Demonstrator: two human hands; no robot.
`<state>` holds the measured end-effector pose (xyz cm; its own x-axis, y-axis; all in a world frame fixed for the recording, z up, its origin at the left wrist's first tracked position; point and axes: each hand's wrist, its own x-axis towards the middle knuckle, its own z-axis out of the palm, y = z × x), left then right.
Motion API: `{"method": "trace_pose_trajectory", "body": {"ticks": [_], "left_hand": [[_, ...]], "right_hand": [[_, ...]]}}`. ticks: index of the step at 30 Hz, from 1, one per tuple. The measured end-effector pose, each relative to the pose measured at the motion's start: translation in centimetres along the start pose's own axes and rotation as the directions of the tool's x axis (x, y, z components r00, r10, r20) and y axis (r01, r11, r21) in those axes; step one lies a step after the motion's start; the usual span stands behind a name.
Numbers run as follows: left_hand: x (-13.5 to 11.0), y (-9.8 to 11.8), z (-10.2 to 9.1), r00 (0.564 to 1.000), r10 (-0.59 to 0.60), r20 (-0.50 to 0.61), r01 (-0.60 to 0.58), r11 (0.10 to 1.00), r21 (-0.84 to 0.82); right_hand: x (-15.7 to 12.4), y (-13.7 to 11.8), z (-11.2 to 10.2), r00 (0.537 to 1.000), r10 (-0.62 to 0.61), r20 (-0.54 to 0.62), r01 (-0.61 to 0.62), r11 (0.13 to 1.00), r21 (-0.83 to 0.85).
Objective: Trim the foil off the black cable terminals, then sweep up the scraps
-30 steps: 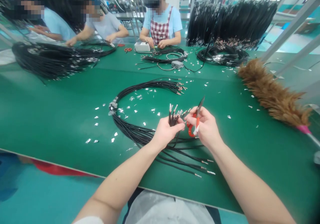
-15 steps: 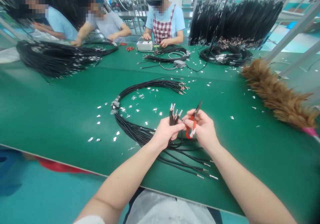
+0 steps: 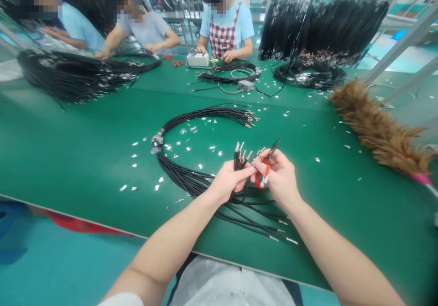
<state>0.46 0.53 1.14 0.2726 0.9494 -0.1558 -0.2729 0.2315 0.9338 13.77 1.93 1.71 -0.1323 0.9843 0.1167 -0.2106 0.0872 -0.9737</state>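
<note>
My left hand (image 3: pixel 230 181) is closed round several black cables (image 3: pixel 238 160), their silvery stripped ends pointing up above the fingers. Close beside it, my right hand (image 3: pixel 281 174) grips scissors with red handles (image 3: pixel 263 179), the dark blades pointing up and away. A cable end (image 3: pixel 259 153) shows between the two hands, and the fingertips nearly meet there. The held cables belong to a curved bundle (image 3: pixel 178 176) on the green table, tied at its left bend with clear wrapping (image 3: pixel 157 141). Other loose cable ends (image 3: pixel 282 233) lie below my hands.
Scraps of silvery foil (image 3: pixel 188 149) are scattered over the green table (image 3: pixel 85 151). A brown feather duster (image 3: pixel 379 126) lies at the right. Across the table sit several co-workers, with coiled cables (image 3: pixel 75 75), a white box (image 3: pixel 197 60) and a grey box (image 3: pixel 245 85) before them.
A cable end now rises between my hands beside the scissors. My right hand and the scissors have shifted slightly right; my left hand still grips the cables.
</note>
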Motion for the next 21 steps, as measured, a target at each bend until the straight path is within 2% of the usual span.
{"method": "trace_pose_trajectory", "body": {"ticks": [5, 11, 13, 16, 18, 21], "left_hand": [[0.1, 0.27, -0.21, 0.998, -0.03, 0.052, 0.032, 0.999, -0.034], [0.2, -0.02, -0.24, 0.998, -0.05, 0.033, 0.051, 0.998, -0.033], [0.14, -0.06, -0.2, 0.997, -0.058, 0.053, 0.06, 0.997, -0.037], [0.04, 0.05, -0.22, 0.991, -0.087, 0.101, 0.089, 0.996, -0.019], [0.01, 0.21, -0.33, 0.99, -0.088, 0.106, 0.092, 0.995, -0.032], [0.0, 0.43, -0.5, 0.998, -0.044, 0.053, 0.048, 0.995, -0.087]], "right_hand": [[0.01, -0.27, -0.11, 0.997, -0.035, -0.063, 0.032, 0.998, -0.045], [0.41, -0.43, -0.65, 0.991, -0.085, -0.104, 0.07, 0.988, -0.134], [0.52, -0.64, -0.67, 0.996, -0.067, -0.056, 0.06, 0.99, -0.124], [0.58, -0.98, -0.41, 0.992, -0.034, 0.119, 0.052, 0.987, -0.151], [0.62, -1.03, -0.18, 0.985, -0.028, 0.17, 0.055, 0.987, -0.152], [0.79, -0.72, -0.08, 0.999, -0.026, 0.035, 0.027, 0.999, -0.022]]}}
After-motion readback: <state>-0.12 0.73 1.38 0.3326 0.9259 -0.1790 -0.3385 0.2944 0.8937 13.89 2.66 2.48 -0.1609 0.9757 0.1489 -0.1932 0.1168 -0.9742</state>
